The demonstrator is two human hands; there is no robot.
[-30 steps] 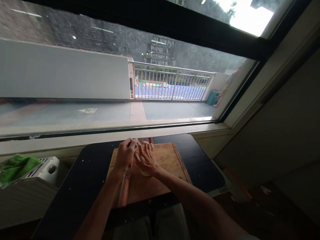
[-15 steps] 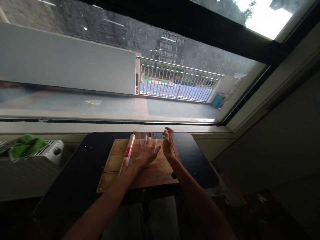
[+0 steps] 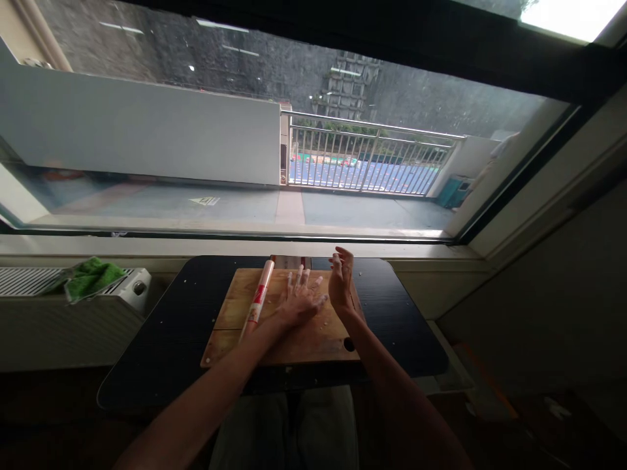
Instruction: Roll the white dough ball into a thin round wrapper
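My left hand (image 3: 300, 301) is palm down over the wooden board (image 3: 289, 352), its fingers spread and whitened at the tips. Whether anything is under that palm is hidden. Beside it, at the board's right edge, my right hand (image 3: 341, 282) is raised on its side with the palm turned left. Its whitened fingers are slightly bent, with nothing visible in them. Left of my left hand, a pale pink tube (image 3: 260, 294) with a red label lies slantwise on the board; its near end runs behind my left forearm. Small pale crumbs dot the board.
The board rests on a black table (image 3: 161, 339) with rounded corners. A brown and white item (image 3: 290, 262) lies beyond the board's far edge. At left, a green cloth (image 3: 93, 279) drapes over a white radiator (image 3: 140, 287). Behind the table runs a window sill (image 3: 235, 249).
The camera view has swung left, so the table and board appear farther right. Both hands keep nearly the same places over the board, and the left thumb has shifted slightly.
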